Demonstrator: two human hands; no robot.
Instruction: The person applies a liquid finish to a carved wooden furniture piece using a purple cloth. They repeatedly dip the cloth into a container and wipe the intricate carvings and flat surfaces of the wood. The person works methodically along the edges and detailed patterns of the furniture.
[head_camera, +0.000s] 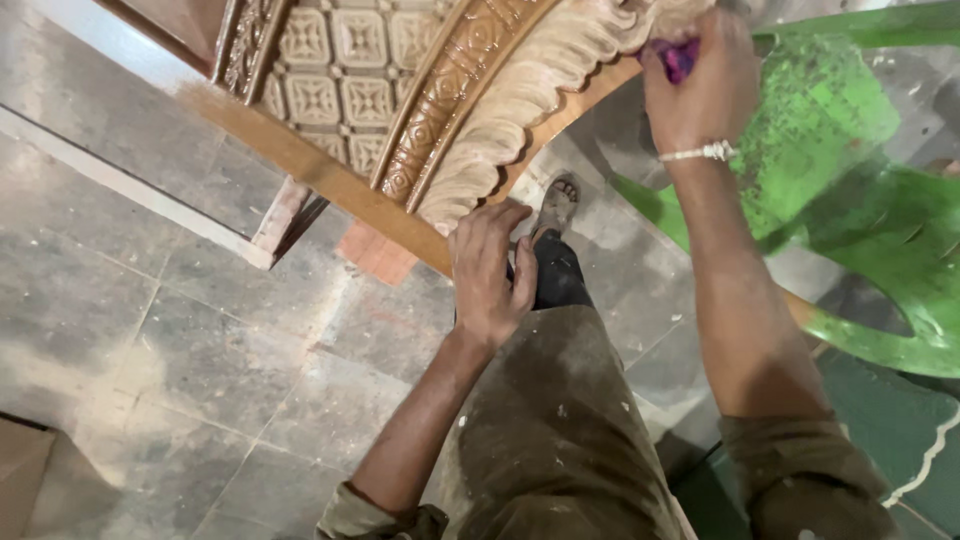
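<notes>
While the carved wooden panel slants across the upper part of the view, its look is plain to read: a field of small square rosette tiles sits inside a curved band of round medallions, and outside that runs a pale, scalloped leaf border of bare, lighter wood. A flat brown frame edge runs diagonally below the carving. The panel stands above a grey tiled floor, tilted toward the person.

The left hand rests on the lower end of the frame, just beneath the tip of the leaf border, fingers bent and spread loosely over the edge, steadying rather than clasping. The right hand, wearing a pale beaded bracelet at the wrist, is closed tight around a small purple object pressed against the upper leaf carving; what the object is cannot be told. A green plastic chair stands just beside the right arm, and a sandalled foot shows under the panel.
</notes>
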